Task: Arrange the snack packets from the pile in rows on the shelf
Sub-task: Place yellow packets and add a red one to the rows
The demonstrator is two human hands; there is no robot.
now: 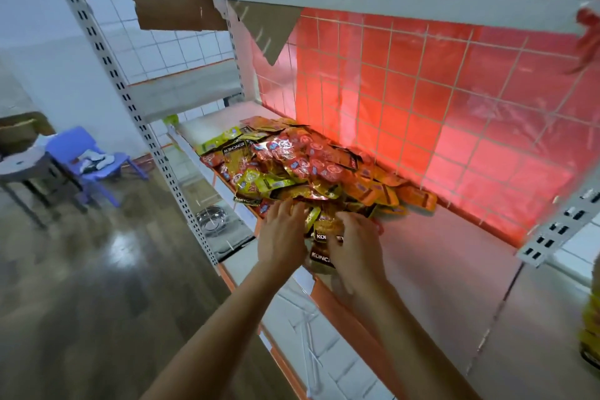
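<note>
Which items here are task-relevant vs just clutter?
Task-relevant:
snack packet pile
shelf
left hand and right hand, on packets at the pile's near edge

Clutter:
blue chair
round stool
metal bowl

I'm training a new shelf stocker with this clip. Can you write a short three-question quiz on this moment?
1. True or false: the snack packets already stand in neat rows.
2. What are the left hand and right hand on? A) the pile's near edge B) the blue chair C) the upper shelf
3. Fill in: behind the shelf is a wire grid backed in ____.

Key: 1 false; 2 A; 3 red.
</note>
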